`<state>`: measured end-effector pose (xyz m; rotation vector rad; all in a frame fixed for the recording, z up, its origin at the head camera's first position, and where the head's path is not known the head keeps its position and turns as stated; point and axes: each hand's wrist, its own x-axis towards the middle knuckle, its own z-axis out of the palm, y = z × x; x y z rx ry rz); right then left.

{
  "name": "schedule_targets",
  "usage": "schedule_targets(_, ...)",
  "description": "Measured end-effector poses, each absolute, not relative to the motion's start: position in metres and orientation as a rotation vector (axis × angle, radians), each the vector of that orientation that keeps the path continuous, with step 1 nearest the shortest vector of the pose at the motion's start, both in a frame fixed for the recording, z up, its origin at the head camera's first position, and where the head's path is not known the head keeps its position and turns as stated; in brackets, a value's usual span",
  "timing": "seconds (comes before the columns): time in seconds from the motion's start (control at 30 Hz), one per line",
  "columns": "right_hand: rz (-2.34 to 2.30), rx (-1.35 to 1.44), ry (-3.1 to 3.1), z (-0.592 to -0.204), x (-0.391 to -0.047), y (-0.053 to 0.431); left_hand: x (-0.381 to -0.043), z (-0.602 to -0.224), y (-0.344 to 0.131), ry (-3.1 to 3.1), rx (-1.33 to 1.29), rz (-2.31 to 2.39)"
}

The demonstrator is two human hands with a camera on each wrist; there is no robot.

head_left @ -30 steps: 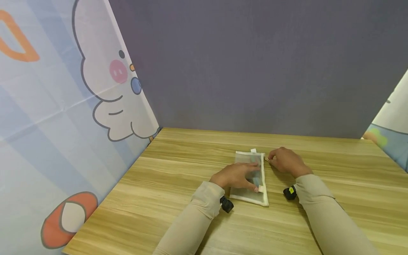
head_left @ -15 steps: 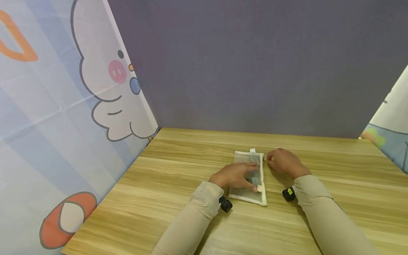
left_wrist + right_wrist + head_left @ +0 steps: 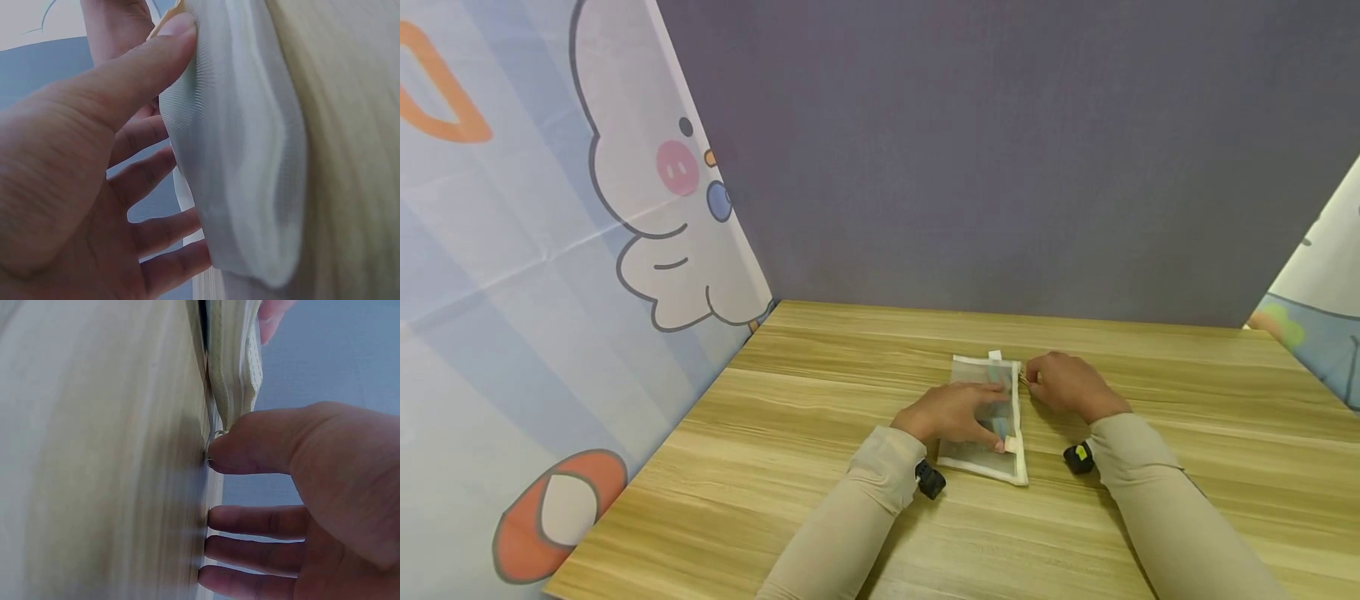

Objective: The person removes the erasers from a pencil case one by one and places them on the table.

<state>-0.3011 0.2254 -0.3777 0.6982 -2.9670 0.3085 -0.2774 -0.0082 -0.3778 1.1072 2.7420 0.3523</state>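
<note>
Backed by cartoon-printed curtain (image 3: 550, 333) at 9 o'clock, above wood-grain table (image 3: 760, 467). Left hand (image 3: 951, 412), with spread fingers, placed on mesh zipper pouch (image 3: 998, 417) at 5 o'clock. Zipper pull (image 3: 1024, 377) pinched by right hand (image 3: 1067, 383) at pouch's 1 o'clock corner. Apparently at zipper-handling step; calls next for steadying pouch, aligning pull.

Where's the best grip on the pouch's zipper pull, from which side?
Likely its free end, in a light pinch from the right. The zipper pull sticks out past the right edge of the pouch, near the far corner, while the left hand reaches over from the left.
</note>
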Motion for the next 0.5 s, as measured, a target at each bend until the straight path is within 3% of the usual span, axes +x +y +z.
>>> schedule_targets(0.5,0.354,0.778,-2.923,-0.3758,-0.2970,0.2276,-0.2774,-0.3775,-0.0085,2.735,1.080,0.343)
